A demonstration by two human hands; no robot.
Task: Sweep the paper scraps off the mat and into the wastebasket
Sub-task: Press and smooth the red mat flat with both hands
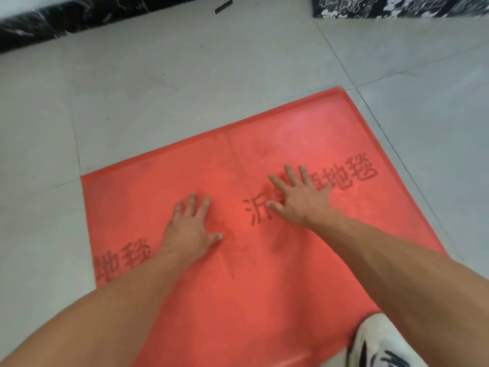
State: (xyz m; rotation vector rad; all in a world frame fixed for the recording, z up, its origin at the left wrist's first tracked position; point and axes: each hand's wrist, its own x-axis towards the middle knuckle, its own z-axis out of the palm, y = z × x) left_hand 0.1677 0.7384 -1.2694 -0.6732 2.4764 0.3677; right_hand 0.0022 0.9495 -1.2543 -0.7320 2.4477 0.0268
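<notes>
1. Both hands flat, palms down, fingers spread and empty on the red mat [264, 274]: left hand [191, 227] near the mat's middle, right hand [299, 197] just toward 2 o'clock of it, over the dark printed lettering [352, 173].
2. No paper scraps to be made out anywhere on the mat or on the grey floor [158, 102]; no wastebasket in view either, so no telling which way to push.
3. Probably a smoothing or checking pass, judging by the flat palms and the faint creases [232, 260] between the two hands.
4. For a good sweep: fingers closed rather than spread, little-finger edge pressed to the surface, so that small bits cannot slip through the gaps.
5. Long strokes in one direction, from 6 o'clock toward the far edge at 12 o'clock or whichever side holds the basket; overlapping passes, none back and forth.
6. One hand better kept pressing the thin mat down while the other sweeps, to stop it bunching or sliding on the smooth tile.
7. White shoe [381, 343] on the mat's edge at 5 o'clock: useful as an anchor, but to be lifted before clearing that corner.
</notes>
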